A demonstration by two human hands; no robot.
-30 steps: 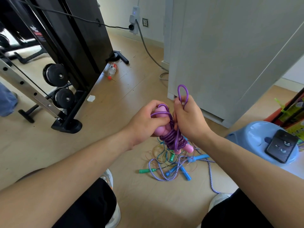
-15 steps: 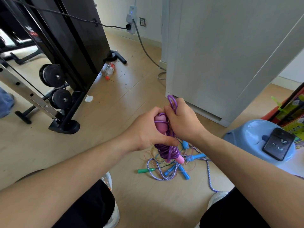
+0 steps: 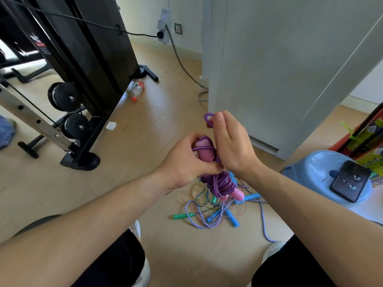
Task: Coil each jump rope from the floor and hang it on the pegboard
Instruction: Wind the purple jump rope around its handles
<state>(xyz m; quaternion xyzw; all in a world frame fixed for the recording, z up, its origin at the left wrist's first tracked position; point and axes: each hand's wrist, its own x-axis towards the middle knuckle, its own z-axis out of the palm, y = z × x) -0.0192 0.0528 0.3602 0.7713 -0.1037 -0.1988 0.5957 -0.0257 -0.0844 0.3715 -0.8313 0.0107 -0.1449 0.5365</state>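
A purple jump rope (image 3: 220, 183) with pink handles is wound into a tight bundle, held above the floor. My left hand (image 3: 186, 164) grips the bundle around the pink handles. My right hand (image 3: 228, 141) pinches a small purple loop (image 3: 208, 119) of the rope that sticks up above the bundle. Below on the floor lies a tangle of other jump ropes (image 3: 209, 212): a purple-and-white braided one, blue handles, a green handle and thin cords. No pegboard is in view.
A black gym machine (image 3: 83, 65) with pulleys stands at left. A grey cabinet (image 3: 279, 69) rises right behind my hands. A blue stool (image 3: 317, 170) bearing a phone (image 3: 350, 181) sits at right. A plastic bottle (image 3: 137, 89) lies on the wooden floor.
The purple loop in my right hand got shorter and then lifted slightly, as the rope end tightened against the bundle. My left hand kept its grip on the handles.
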